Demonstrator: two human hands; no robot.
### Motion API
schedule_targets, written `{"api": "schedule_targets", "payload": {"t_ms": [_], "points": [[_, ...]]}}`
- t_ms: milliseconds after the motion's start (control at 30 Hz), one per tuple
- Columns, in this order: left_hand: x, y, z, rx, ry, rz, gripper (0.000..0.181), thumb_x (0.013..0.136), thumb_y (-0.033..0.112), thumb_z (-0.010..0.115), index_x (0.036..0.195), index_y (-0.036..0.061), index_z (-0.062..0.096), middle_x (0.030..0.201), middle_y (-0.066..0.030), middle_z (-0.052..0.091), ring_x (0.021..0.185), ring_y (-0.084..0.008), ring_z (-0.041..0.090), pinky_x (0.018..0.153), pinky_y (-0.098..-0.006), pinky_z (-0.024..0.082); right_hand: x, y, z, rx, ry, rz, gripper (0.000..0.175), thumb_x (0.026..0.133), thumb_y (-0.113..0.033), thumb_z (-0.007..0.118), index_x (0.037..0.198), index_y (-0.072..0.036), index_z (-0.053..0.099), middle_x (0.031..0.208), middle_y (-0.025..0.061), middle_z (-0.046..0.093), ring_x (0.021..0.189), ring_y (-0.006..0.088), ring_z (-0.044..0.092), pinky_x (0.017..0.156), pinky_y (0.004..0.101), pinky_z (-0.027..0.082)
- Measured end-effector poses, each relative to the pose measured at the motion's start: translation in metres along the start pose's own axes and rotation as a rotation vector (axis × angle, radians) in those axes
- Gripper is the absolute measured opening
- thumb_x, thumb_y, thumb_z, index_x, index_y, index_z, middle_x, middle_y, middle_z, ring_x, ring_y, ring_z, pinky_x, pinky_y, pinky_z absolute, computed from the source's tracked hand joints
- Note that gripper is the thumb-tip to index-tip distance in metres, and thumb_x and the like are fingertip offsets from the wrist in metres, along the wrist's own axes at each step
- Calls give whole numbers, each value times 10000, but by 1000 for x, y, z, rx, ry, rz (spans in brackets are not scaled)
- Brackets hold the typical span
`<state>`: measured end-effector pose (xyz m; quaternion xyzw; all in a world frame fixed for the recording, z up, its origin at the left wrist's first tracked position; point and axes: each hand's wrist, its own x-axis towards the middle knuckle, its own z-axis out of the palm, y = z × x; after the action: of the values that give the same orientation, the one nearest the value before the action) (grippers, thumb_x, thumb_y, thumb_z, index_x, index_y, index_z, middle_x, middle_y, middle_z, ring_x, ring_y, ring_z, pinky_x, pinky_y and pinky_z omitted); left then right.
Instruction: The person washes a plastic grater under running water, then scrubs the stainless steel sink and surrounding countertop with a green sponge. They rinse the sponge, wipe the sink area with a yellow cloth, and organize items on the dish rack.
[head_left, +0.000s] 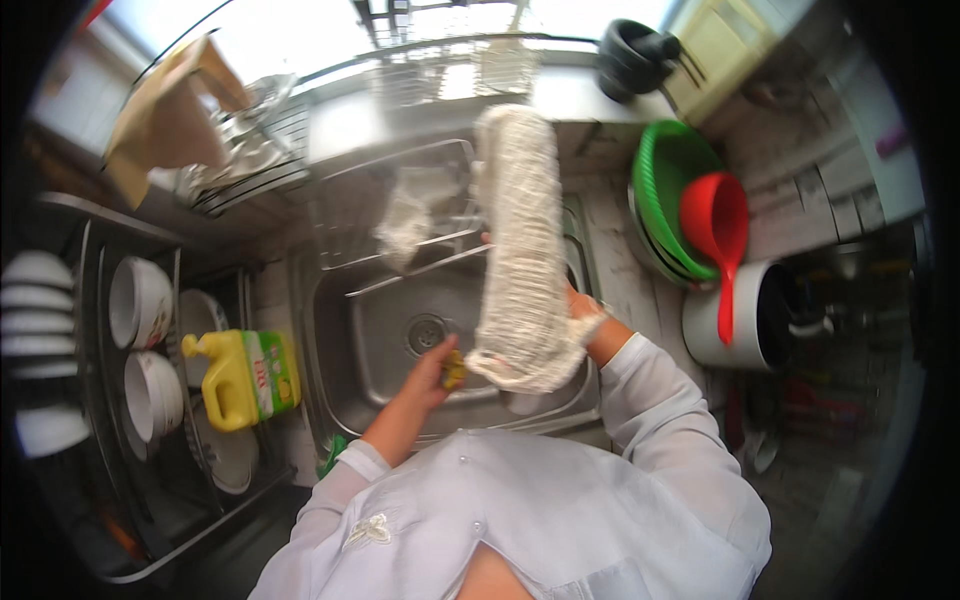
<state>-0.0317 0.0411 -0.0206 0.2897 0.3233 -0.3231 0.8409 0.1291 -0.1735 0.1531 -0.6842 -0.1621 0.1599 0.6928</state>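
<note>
A long cream roll (523, 247) with a ribbed, knit-like surface stands over the right half of the stainless steel sink (390, 375). My right hand (583, 309) grips it from the right side, with most of the fingers hidden behind it. Low over the sink, my left hand (431, 376) holds a small yellow item (453, 370), too blurred to name. The sink's drain (426, 334) shows just beyond that hand. A whitish crumpled thing (405, 225) lies on a wire rack (345, 264) across the sink's far part.
Left of the sink stand a yellow detergent jug (232, 379) and a dish rack (176, 300) with white bowls (142, 300). On the right are a green basin (667, 195), a red ladle (716, 217) and a pot (720, 319). A dark mortar (622, 60) sits on the far ledge.
</note>
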Motion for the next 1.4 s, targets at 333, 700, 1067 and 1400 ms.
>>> {"api": "schedule_targets", "payload": {"t_ms": [333,700,1067,1400], "points": [[-48,47,-12,-104,-132,-54,196,932,268,569,1010,89,586,831,-22,602,707,-155,610,501,-321,508,-50,144,-21,213,428,579,259,821,-123,653,1045,4,626,925,77,657,777,163,638,636,286,539],[-20,10,-55,-127,188,187,324,931,225,533,1126,-29,583,1038,-170,649,934,-281,636,836,-435,523,-3,135,1,151,352,509,279,818,-129,664,1068,-5,653,971,104,676,821,180,653,633,307,556],[-55,15,8,-232,263,97,183,903,263,595,937,85,571,746,-28,564,599,-139,529,426,-226,363,-19,170,-58,373,53,657,335,913,-199,624,1203,-39,571,1170,79,610,1033,186,605,851,331,523],[-64,21,-23,-347,302,145,159,884,255,610,910,99,590,750,-25,578,600,-140,548,423,-244,376,16,58,7,74,60,582,389,880,-117,630,1243,-13,540,1164,107,616,1004,227,628,819,345,535]]}}
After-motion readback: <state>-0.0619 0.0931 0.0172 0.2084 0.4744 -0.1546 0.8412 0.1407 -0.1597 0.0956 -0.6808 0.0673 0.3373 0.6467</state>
